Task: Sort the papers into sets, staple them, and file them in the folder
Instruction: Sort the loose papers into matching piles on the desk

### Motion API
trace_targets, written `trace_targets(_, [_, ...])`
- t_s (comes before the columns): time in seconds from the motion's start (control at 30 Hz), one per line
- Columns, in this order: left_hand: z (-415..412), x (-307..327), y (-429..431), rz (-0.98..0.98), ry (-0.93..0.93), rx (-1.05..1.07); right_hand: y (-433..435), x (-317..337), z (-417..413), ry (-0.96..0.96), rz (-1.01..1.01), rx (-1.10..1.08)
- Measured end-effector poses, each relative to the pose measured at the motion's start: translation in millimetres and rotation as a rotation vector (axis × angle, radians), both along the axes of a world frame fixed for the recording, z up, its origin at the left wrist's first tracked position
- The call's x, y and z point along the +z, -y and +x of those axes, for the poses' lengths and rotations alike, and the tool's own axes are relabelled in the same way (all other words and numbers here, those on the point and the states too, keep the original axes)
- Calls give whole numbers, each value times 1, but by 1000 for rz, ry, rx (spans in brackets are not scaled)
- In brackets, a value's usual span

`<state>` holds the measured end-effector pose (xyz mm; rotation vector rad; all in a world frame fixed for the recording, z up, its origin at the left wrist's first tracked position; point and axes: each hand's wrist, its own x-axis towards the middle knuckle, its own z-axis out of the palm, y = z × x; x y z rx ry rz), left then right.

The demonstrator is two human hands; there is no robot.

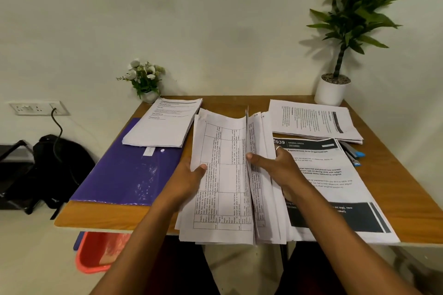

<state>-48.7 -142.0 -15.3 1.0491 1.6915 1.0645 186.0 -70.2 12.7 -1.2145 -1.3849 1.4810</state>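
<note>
Both hands, left and right, grip-pinch the stack mid-sort; three piles on table, stapler and folder still unused.

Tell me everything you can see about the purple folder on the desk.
The purple folder is a flat, glossy, plastic-looking document folder lying closed on the left part of the wooden desk. A white snap button and a small white label sit near its far edge. Its surface shows scuffs and glare. A stack of printed papers rests across its far right corner, and the held table sheets overlap its right edge. Neither hand clearly touches it; the near edge stops short of the desk's front edge.
</note>
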Motion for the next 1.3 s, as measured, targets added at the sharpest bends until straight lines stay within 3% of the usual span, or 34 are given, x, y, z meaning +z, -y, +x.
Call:
trace_targets(0.37, [3,6,1,3,135,100,-2,-3,7,-122,-123,66])
trace_targets(0.43, [4,13,2,9,236,125,-4,-6,8,-137,-151,49])
trace_targets(0.57, [-4,21,8,5,644,-12,-5,-5,10,-210,-180,61])
trace_targets(0.6, [-5,22,8,-6,648,-34,-4,-3,9,-208,-168,82])
trace_targets(0.73, [8,36,8,62,331,81,-2,5,-4,-167,-77,92])
trace_targets(0.87, [13,66,13,382,41,181,1,33,-20,-183,96,30])
trace_targets(0.97, [14,91,18,577,15,219,3,53,-29,-204,238,-6])
trace_targets(1.03, [13,91,18,604,53,226,5,56,-33,-175,298,0])
trace_targets(1.2, [15,46,25,365,84,171,18,17,-34,2,275,4])
trace_targets(1.3, [16,45,29,365,110,159,17,15,-27,5,255,-49])
